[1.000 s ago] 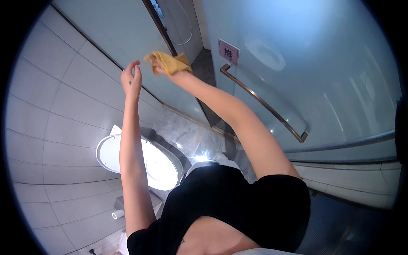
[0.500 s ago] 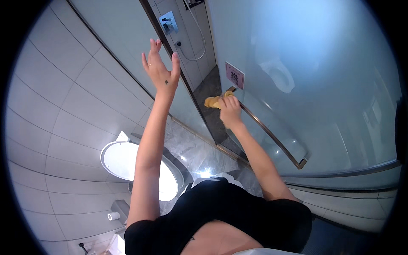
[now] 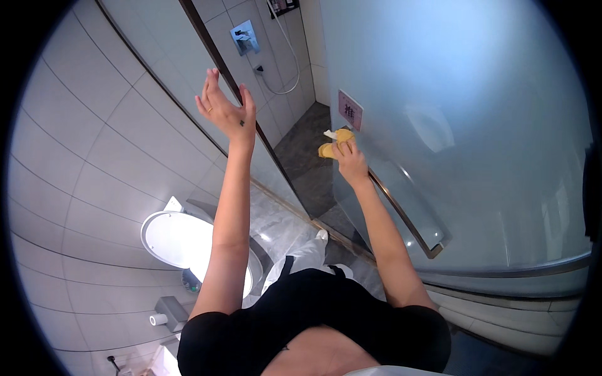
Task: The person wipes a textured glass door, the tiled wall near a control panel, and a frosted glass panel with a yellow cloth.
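Note:
My right hand (image 3: 352, 164) is closed around a yellow cloth (image 3: 342, 135) at the upper end of the long bronze bar handle (image 3: 404, 213). This handle is fixed to a frosted glass door (image 3: 495, 156). The cloth bunches out past my fingers, and it hides the handle's top. To the left, my left hand (image 3: 229, 116) is raised with its fingers apart and nothing in it. Its thumb overlaps the dark frame (image 3: 213, 53) of a fixed glass panel; whether it touches the frame I cannot tell.
Through the doorway lies a dark-floored shower with a chrome valve plate (image 3: 244, 37) and a hose (image 3: 295, 62). A raised sill (image 3: 342, 238) crosses the opening, with my white shoe (image 3: 322, 235) beside it. A white toilet (image 3: 175, 238) and a paper holder (image 3: 170, 313) are at the left.
The gap between door and fixed panel looks wider. My right hand and the cloth are slightly farther right and lower in view. My leg and shoe now show near the sill.

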Demonstrator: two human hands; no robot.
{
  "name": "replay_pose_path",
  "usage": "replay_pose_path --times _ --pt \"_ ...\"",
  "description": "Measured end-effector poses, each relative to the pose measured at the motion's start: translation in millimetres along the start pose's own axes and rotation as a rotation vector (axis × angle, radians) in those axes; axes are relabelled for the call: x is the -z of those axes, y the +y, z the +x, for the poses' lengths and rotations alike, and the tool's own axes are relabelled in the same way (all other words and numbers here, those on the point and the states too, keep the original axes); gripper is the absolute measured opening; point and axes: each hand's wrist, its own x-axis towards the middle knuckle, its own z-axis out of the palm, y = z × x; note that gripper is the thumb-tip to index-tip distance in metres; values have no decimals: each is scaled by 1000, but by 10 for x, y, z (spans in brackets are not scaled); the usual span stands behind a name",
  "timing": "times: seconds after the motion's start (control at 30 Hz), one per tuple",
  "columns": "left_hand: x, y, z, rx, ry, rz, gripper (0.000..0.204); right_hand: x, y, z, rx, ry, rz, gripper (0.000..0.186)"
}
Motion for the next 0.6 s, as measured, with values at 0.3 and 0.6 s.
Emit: replay_pose_path --times 0.3,0.6 --pt "-130 134 -114 81 128 -48 68 -225 869 6 -219 56 -36 44" --pt "-196 44 -138 157 180 -77 57 -397 1534 -10 -424 5 -223 50"
